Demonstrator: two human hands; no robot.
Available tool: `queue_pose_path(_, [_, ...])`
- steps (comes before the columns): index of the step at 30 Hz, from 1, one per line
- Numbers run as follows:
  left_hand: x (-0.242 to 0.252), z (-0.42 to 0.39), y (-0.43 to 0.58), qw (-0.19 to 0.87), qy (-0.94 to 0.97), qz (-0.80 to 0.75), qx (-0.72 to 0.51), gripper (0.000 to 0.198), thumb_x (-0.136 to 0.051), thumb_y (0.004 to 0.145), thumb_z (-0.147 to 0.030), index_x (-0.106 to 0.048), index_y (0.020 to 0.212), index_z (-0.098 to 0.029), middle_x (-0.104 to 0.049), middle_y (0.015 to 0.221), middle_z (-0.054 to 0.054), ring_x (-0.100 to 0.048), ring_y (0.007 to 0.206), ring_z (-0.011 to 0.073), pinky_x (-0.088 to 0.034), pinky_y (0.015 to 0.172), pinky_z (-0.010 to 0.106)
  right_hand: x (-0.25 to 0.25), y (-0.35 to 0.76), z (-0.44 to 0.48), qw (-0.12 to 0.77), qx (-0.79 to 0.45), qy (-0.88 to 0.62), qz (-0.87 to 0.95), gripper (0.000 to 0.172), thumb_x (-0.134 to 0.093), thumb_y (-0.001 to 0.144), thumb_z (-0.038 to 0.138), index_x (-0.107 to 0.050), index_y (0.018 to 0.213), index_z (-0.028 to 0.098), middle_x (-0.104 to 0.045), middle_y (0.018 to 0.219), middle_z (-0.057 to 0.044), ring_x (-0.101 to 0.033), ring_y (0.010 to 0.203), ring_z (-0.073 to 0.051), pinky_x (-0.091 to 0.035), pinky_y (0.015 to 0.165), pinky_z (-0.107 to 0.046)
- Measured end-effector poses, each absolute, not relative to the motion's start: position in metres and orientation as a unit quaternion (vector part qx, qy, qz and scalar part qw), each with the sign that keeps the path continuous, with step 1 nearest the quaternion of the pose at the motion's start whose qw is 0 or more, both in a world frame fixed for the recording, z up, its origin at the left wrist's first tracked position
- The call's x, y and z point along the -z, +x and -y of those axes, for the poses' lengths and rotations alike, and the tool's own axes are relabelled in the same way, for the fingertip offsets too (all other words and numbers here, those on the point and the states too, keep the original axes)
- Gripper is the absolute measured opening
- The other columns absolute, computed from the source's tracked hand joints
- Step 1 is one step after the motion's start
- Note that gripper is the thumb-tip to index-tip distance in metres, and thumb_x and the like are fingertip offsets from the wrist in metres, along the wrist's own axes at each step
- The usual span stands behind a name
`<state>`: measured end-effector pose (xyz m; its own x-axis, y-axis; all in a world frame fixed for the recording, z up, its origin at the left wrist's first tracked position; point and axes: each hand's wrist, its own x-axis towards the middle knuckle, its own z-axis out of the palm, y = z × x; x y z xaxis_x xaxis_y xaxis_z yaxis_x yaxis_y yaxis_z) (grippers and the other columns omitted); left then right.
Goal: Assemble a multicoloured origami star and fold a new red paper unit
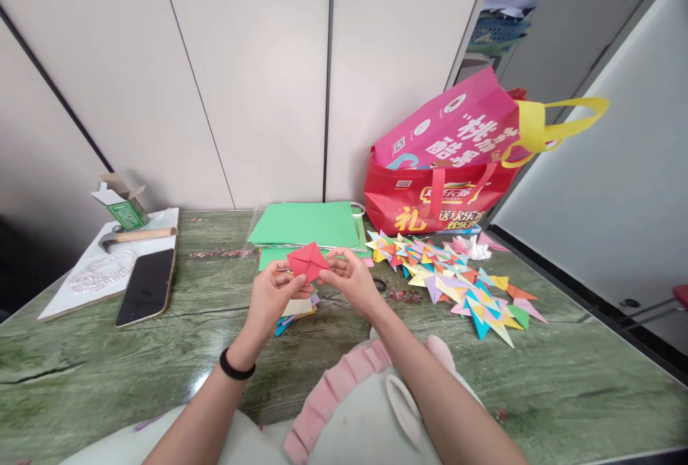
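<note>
A red piece of folded paper [308, 261], creased into a diamond-like shape, is held up above the table between both hands. My left hand [276, 293] pinches its lower left side, thumb in front. On the right side, my right hand [348, 280] grips the same paper between thumb and fingers. Below the hands lies a small stack of coloured paper pieces [295, 311], partly hidden by my left hand. Behind the red paper rests a pile of green paper sheets [306, 224]. To the right, many folded paper stars [446, 271] in mixed colours are spread out.
A phone [146, 289], a hammer [134, 237], a beaded strand [102, 271] and a small open box [123, 205] are at the left. Red and pink bags [408, 200] stand at the back right. A plush toy [365, 415] is under my forearms.
</note>
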<state>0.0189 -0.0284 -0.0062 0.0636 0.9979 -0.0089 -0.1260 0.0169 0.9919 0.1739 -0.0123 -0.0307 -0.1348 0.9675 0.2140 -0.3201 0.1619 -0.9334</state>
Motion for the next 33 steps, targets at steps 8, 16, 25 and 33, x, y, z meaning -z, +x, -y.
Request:
queue_pose_path(8, [0.0100, 0.0269, 0.0164, 0.559, 0.470, -0.439, -0.523, 0.038, -0.071, 0.064, -0.036, -0.059, 0.091, -0.012, -0.071, 0.070, 0.004, -0.065, 0.059, 0.0151, -0.052, 0.054, 0.023, 0.0319, 0.1739, 0.0129, 0.549, -0.511, -0.367, 0.551, 0.019, -0.072, 0.060, 0.029, -0.062, 0.071, 0.016, -0.063, 0.063, 0.000, -0.058, 0.055, -0.012, -0.048, 0.057, -0.026])
queue_pose_path(16, [0.0122, 0.0244, 0.0136, 0.595, 0.442, -0.435, -0.512, 0.034, -0.074, 0.059, -0.037, -0.064, 0.076, -0.010, -0.069, 0.059, 0.005, -0.062, 0.051, 0.0145, -0.050, 0.050, 0.023, 0.0322, 0.1743, 0.0140, 0.533, -0.523, -0.376, 0.548, 0.016, -0.072, 0.059, 0.027, -0.067, 0.070, 0.017, -0.066, 0.065, -0.001, -0.058, 0.052, -0.012, -0.048, 0.055, -0.026])
queue_pose_path(25, [0.0139, 0.0219, 0.0111, 0.561, 0.462, -0.460, -0.510, 0.031, -0.076, 0.056, -0.035, -0.067, 0.075, -0.012, -0.070, 0.065, 0.003, -0.062, 0.055, 0.0150, -0.051, 0.054, 0.025, 0.0357, 0.1727, 0.0141, 0.517, -0.502, -0.362, 0.591, 0.014, -0.068, 0.065, 0.027, -0.067, 0.075, 0.016, -0.067, 0.072, -0.003, -0.058, 0.060, -0.012, -0.050, 0.059, -0.026])
queue_pose_path(33, [0.0143, 0.0242, 0.0147, 0.514, 0.501, -0.475, -0.509, 0.027, -0.074, 0.058, -0.034, -0.069, 0.072, -0.012, -0.069, 0.064, 0.003, -0.060, 0.055, 0.0129, -0.046, 0.051, 0.020, 0.0328, 0.1710, 0.0164, 0.535, -0.524, -0.357, 0.559, 0.028, -0.066, 0.068, 0.033, -0.057, 0.091, 0.019, -0.061, 0.075, -0.001, -0.059, 0.066, -0.014, -0.053, 0.046, -0.023])
